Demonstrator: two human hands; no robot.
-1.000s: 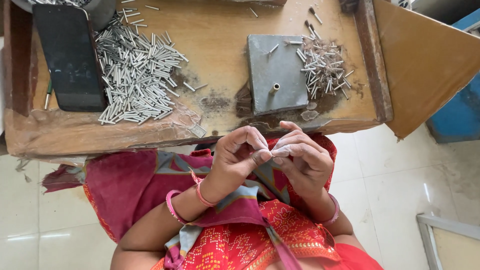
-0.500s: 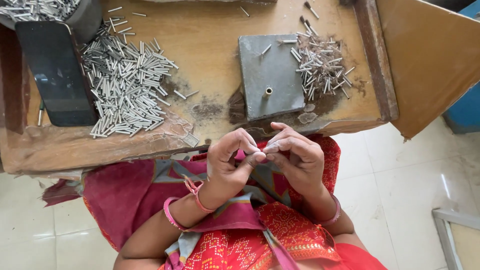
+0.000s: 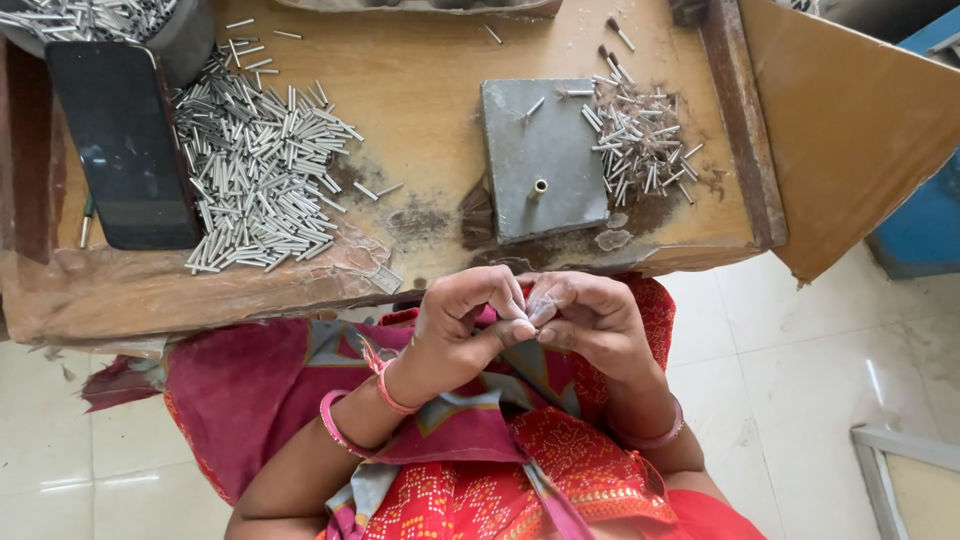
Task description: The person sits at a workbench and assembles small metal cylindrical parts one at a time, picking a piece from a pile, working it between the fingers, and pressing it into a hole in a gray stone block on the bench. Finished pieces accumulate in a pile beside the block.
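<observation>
Metal pin [image 3: 537, 310] pinched between fingertips of both curled hands, left [image 3: 468, 325] and right [image 3: 588, 322].

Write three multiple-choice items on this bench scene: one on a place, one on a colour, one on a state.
1. Where does the large heap of metal pins lie?
A. Right beside the dark phone
B. On the floor tiles
C. On top of the grey metal block

2. What colour are the bangles on the left wrist?
A. Green
B. Pink
C. Black

3. How do the left hand and right hand stand?
A. Spread flat on the wooden bench
B. Fingertips pinched together over the lap
C. One raised above the block

Answers:
1. A, the heap spreads along the phone's edge on the bench.
2. B, the rings at the wrist are pink.
3. B, both hands meet in front of the bench edge, fingertips closed on something too small to make out.
</observation>
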